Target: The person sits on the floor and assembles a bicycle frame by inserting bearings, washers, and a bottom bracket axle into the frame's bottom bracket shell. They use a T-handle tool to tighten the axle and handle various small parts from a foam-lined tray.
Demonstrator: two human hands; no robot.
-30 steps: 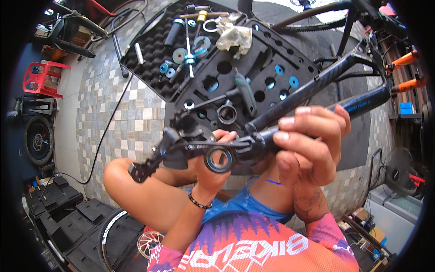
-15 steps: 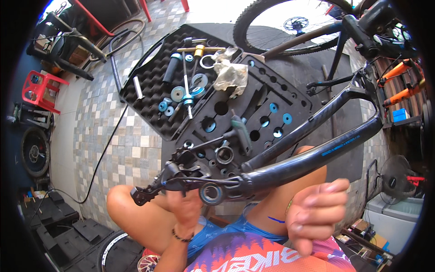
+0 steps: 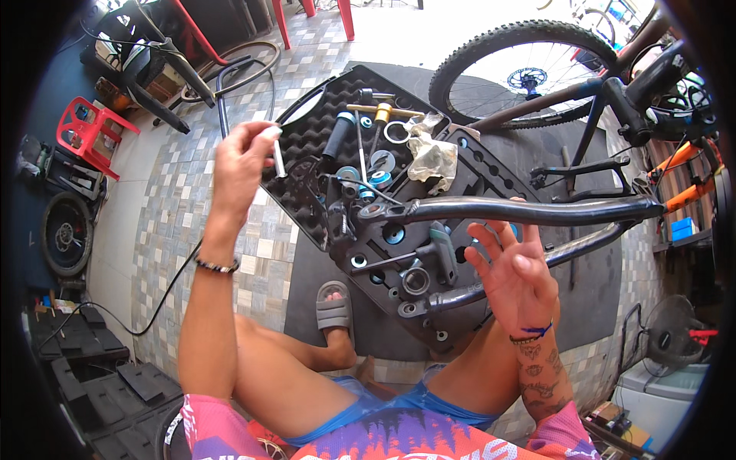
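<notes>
My left hand (image 3: 239, 169) is raised over the left edge of the open tool case (image 3: 502, 188). Its thumb and fingers pinch the top of a short silver metal tube (image 3: 280, 157), which points down toward the foam lid. My right hand (image 3: 521, 284), palm up and fingers spread, is at a black bicycle rear frame section (image 3: 491, 210). One fingertip shows beyond the upper stay, so that finger passes behind it; whether the hand bears its weight I cannot tell. The section's two stays lie across the case, partly covering it. A green-handled tool (image 3: 443, 251) lies beneath them.
In the case lie a black cylinder (image 3: 338, 135), blue-rimmed discs (image 3: 381, 178), a gold-headed tool (image 3: 382, 113) and a crumpled plastic bag (image 3: 433, 153). A bicycle wheel (image 3: 529, 83) stands behind. My sandalled foot (image 3: 334, 307) is beside the case; a red chair (image 3: 88, 132) is at left.
My left hand has moved from the frame section to the silver tube and pinched it. My right hand rose and opened beside the frame section, whose near end swung away. The view shifted.
</notes>
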